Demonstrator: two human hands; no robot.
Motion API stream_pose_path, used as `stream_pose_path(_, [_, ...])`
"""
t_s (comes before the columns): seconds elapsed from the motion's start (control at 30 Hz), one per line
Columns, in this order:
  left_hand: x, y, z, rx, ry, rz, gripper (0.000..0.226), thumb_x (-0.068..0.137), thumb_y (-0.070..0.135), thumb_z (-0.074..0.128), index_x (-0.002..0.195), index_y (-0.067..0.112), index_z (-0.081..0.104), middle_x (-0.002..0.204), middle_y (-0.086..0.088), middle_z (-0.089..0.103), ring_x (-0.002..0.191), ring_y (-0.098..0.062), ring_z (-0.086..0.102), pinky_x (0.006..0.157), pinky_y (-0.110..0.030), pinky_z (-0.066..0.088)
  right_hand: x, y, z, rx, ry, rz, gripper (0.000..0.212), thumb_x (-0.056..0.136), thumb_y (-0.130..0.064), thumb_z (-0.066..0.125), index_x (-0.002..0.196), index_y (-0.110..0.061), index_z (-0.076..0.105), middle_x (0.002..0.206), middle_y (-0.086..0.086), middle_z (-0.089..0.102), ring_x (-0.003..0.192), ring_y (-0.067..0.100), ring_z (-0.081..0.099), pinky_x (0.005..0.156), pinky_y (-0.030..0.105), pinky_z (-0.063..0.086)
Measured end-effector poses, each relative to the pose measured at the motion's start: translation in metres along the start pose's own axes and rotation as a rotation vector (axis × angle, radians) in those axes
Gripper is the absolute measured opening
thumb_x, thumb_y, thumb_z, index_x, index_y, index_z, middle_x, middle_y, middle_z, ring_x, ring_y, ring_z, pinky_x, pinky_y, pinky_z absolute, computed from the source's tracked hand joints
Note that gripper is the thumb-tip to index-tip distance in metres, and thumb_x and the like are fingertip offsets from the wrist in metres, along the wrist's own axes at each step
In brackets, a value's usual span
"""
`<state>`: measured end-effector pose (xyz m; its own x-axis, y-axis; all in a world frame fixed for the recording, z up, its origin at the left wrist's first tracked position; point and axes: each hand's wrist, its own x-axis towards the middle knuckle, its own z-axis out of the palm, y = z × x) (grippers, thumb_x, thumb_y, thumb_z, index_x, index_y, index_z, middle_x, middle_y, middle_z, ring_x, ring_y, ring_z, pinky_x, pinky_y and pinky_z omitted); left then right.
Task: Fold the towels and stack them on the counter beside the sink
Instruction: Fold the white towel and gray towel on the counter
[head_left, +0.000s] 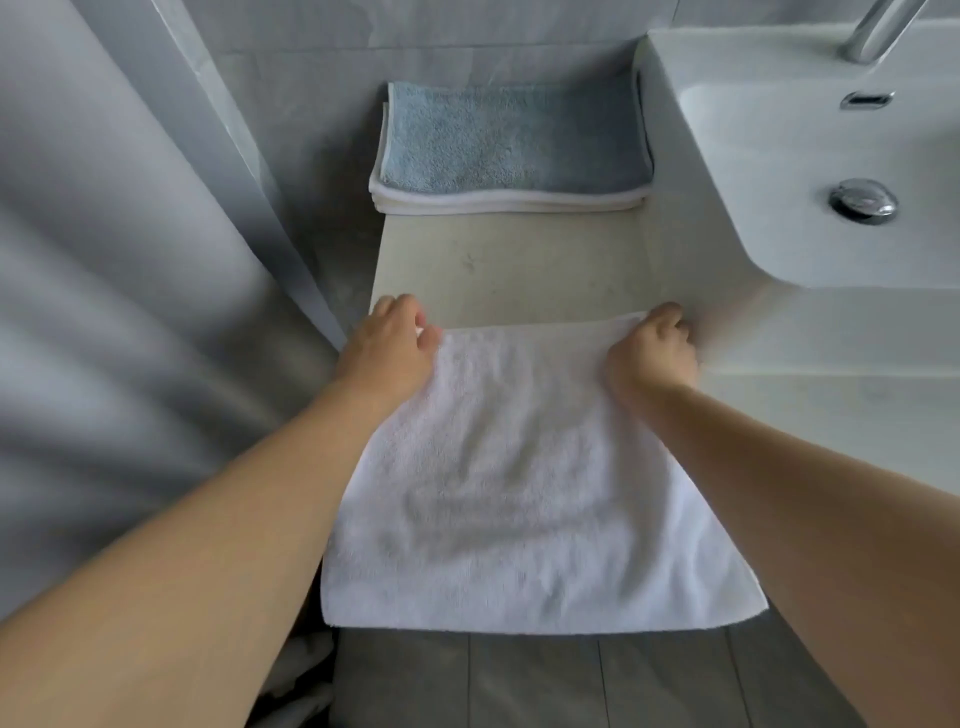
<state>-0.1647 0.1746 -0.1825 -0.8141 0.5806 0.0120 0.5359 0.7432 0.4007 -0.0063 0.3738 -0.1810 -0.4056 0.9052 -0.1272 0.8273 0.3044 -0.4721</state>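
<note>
- Pale counter (509, 260) runs from the tiled back wall (415, 31) toward the camera, with a white sink (810, 171) set along its right side.
- Over the basin the foot of a chrome tap (878, 31) shows at the top edge, and a chrome drain plug (863, 200) sits in the bowl.
- At the back of the counter, against the wall and just beside the sink, lies a stack (511, 156) of folded towels — a blue towel (514, 137) on top, white ones under it (how many I cannot tell).
- A white towel (524, 483) lies spread over the counter's near part, its near edge hanging past the front over the dark floor (545, 680).
- The left hand (389, 351) is at the towel's far left corner, fingers curled over it and gripping the cloth.
- The right hand (652, 348) is at the far right corner, fingers curled down and pinching the edge, close to the sink's side.
- Both bare forearms reach in from the bottom corners — one along each side of the towel.
- A grey curtain (114, 291) fills the left of the view, blurred.
</note>
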Motion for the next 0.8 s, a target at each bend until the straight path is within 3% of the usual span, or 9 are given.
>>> stream_pose_path(0.1, [0.008,-0.005,0.016,0.131,0.051,0.0,0.021,0.104,0.036,0.041,0.096,0.017,0.044,0.084,-0.002,0.057,0.073,-0.027,0.052,0.063,-0.036,0.038,0.01,0.007,0.012,-0.192,0.096,-0.185,0.036,0.094,-0.006,0.032,0.129,-0.003,0.038,0.13,0.022,0.047,0.12,0.04,0.046,0.098,0.043,0.037])
stream_pose_path(0.2, [0.027,-0.006,0.014,0.239,0.116,0.0,0.024,0.106,0.036,0.035,0.098,0.016,0.046,0.075,-0.002,0.057,0.064,-0.026,0.048,0.058,-0.033,0.031,0.029,0.001,0.018,-0.16,0.163,-0.257,0.031,0.095,-0.006,0.033,0.125,-0.006,0.042,0.125,0.02,0.05,0.115,0.039,0.049,0.094,0.042,0.038])
stream_pose_path(0.37, [0.083,-0.011,-0.001,0.499,0.007,-0.079,0.057,0.106,0.048,0.023,0.105,0.013,0.068,0.1,-0.015,0.068,0.09,-0.037,0.063,0.069,-0.034,0.037,0.058,-0.015,0.027,-0.144,0.286,-0.286,0.027,0.095,-0.017,0.039,0.114,-0.001,0.049,0.112,0.023,0.057,0.102,0.042,0.055,0.085,0.044,0.042])
stream_pose_path(0.43, [0.098,-0.006,-0.002,0.534,0.016,-0.107,0.062,0.106,0.049,0.021,0.104,0.01,0.07,0.1,-0.016,0.068,0.093,-0.037,0.064,0.07,-0.035,0.037,0.064,-0.02,0.03,-0.144,0.315,-0.279,0.027,0.093,-0.018,0.039,0.108,0.001,0.05,0.107,0.024,0.059,0.098,0.042,0.057,0.082,0.044,0.044])
stream_pose_path(0.57, [0.116,0.007,0.0,0.545,0.201,-0.063,0.048,0.105,0.042,0.034,0.106,0.006,0.067,0.107,-0.016,0.065,0.101,-0.038,0.056,0.081,-0.043,0.037,0.082,-0.029,0.034,-0.135,0.367,-0.253,0.028,0.092,-0.019,0.037,0.107,0.001,0.05,0.104,0.023,0.06,0.096,0.041,0.058,0.081,0.044,0.043])
stream_pose_path(0.63, [0.104,0.014,0.004,0.443,0.33,0.127,0.034,0.098,0.036,0.044,0.104,0.008,0.062,0.108,-0.014,0.061,0.1,-0.037,0.055,0.086,-0.048,0.037,0.09,-0.035,0.039,-0.12,0.39,-0.244,0.025,0.091,-0.016,0.039,0.104,0.001,0.052,0.101,0.024,0.06,0.092,0.041,0.058,0.077,0.045,0.045])
stream_pose_path(0.7, [0.08,0.021,0.012,0.302,0.186,0.335,0.043,0.095,0.042,0.038,0.12,0.013,0.058,0.127,-0.009,0.057,0.117,-0.035,0.053,0.1,-0.054,0.036,0.098,-0.039,0.041,-0.097,0.407,-0.232,0.022,0.091,-0.014,0.042,0.103,0.001,0.053,0.099,0.023,0.061,0.091,0.041,0.059,0.074,0.045,0.046])
stream_pose_path(0.77, [0.055,0.023,0.021,0.261,-0.108,0.32,0.062,0.095,0.057,0.019,0.148,0.028,0.034,0.159,0.003,0.027,0.148,-0.024,0.022,0.117,-0.061,0.011,0.108,-0.043,0.041,-0.095,0.363,-0.209,0.023,0.094,-0.015,0.043,0.111,-0.001,0.051,0.108,0.021,0.06,0.099,0.04,0.057,0.078,0.045,0.043])
stream_pose_path(0.8, [0.049,0.019,0.026,0.29,-0.188,0.27,0.066,0.094,0.062,0.009,0.154,0.036,0.017,0.165,0.01,0.008,0.152,-0.017,0.004,0.119,-0.061,-0.001,0.112,-0.044,0.04,-0.09,0.333,-0.196,0.024,0.096,-0.015,0.043,0.115,-0.002,0.049,0.113,0.02,0.059,0.105,0.039,0.056,0.082,0.045,0.042])
